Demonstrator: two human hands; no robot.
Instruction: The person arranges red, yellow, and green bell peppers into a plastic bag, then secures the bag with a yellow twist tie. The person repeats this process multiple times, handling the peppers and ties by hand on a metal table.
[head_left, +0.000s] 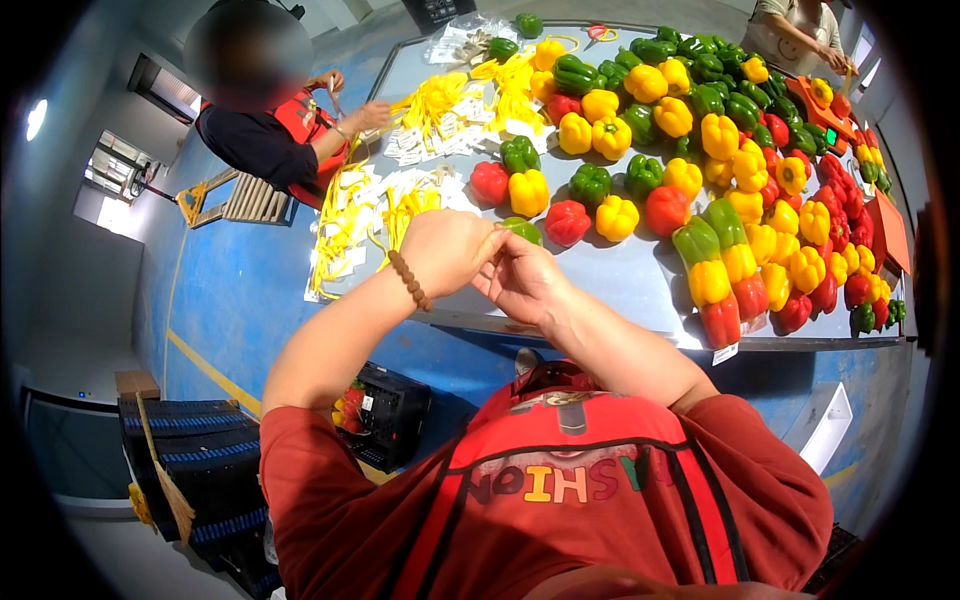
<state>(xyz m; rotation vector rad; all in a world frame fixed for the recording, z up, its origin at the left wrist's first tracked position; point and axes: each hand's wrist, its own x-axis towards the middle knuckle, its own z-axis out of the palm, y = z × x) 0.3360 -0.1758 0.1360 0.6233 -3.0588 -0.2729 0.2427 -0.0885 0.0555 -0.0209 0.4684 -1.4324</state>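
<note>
My left hand (444, 251), with a brown bead bracelet above it, meets my right hand (525, 279) over the table's near edge. Their fingertips are pinched together; whether something thin is between them cannot be seen. Partly hidden just beyond them lies a green bell pepper (520, 230). Yellow net strips (411, 210) with white tags lie to the left of my hands. Beyond and to the right sit loose peppers, among them a red bell pepper (567, 223) and a yellow bell pepper (616, 218). Farther right, stacked green, yellow and red peppers (709, 283) lie in packed rows.
A co-worker (289, 135) handles yellow strips at the left; another person's hands (836, 60) are at the far right by an orange scale (819, 105). Scissors (600, 33) lie at the back. Below the table stands a black crate (401, 420) holding peppers.
</note>
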